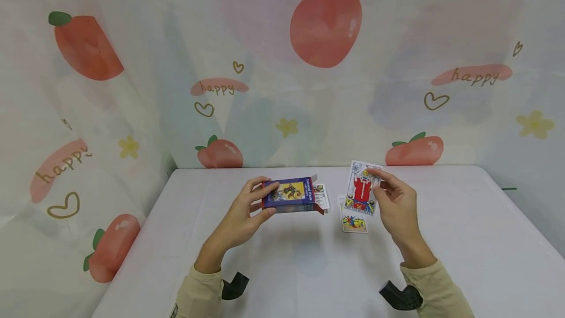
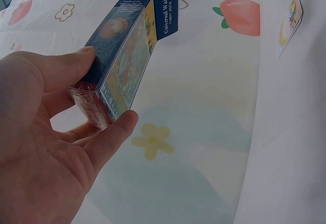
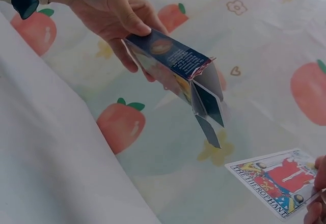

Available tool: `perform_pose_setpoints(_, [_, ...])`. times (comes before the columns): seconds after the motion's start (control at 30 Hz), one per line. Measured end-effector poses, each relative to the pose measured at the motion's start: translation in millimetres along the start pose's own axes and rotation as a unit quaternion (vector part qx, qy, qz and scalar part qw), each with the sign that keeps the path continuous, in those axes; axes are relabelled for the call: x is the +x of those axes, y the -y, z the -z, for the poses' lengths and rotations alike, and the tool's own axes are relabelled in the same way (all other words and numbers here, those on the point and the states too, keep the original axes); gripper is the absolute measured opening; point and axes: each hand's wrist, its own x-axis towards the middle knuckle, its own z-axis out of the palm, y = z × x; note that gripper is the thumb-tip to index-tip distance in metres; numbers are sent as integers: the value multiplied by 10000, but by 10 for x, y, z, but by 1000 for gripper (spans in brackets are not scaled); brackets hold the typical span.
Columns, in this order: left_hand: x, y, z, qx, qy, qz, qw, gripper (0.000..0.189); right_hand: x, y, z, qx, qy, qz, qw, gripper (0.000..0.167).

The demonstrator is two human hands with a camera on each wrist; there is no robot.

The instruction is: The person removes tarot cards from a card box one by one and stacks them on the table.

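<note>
My left hand (image 1: pixel 240 215) grips a blue tarot card box (image 1: pixel 289 194) by its closed end, thumb on one side and fingers on the other. The box is tilted above the table, its flaps standing open toward the right; in the right wrist view the open flaps (image 3: pixel 208 107) point away from the hand. Pinched between thumb and fingers of my right hand (image 1: pixel 397 205) is a Hierophant tarot card (image 1: pixel 362 188), held up with its picture showing. Below it lie a few tarot cards (image 1: pixel 354 224), partly covered by it. More cards (image 1: pixel 321 198) show beyond the box's open end.
A white-covered table (image 1: pixel 300 269) lies under both hands. Behind it hangs a cloth backdrop (image 1: pixel 265 23) printed with fruit, hearts and flowers. Black devices (image 1: pixel 235 286) are worn at both wrists, over beige sleeves (image 1: pixel 198 293).
</note>
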Motion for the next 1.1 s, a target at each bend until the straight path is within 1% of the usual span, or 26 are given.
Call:
perform_pose_setpoints(0.33, [2,2,11,26,68,-72,9999,52,53,-130,-6,-337,97,-377,9987,45])
perform_pose_setpoints(0.63, [2,8,9,33,55,-98,9999,53,74,-252,-16,-374,288,-426,9980,48])
perform_pose_setpoints(0.87, [1,18,4,13,54,-112,9999,53,82,-332,-16,-486,463,-609,9959,46])
perform_pose_setpoints(1.1, [2,12,2,-19,58,-126,9999,53,95,-426,-8,-591,671,-583,9943,44])
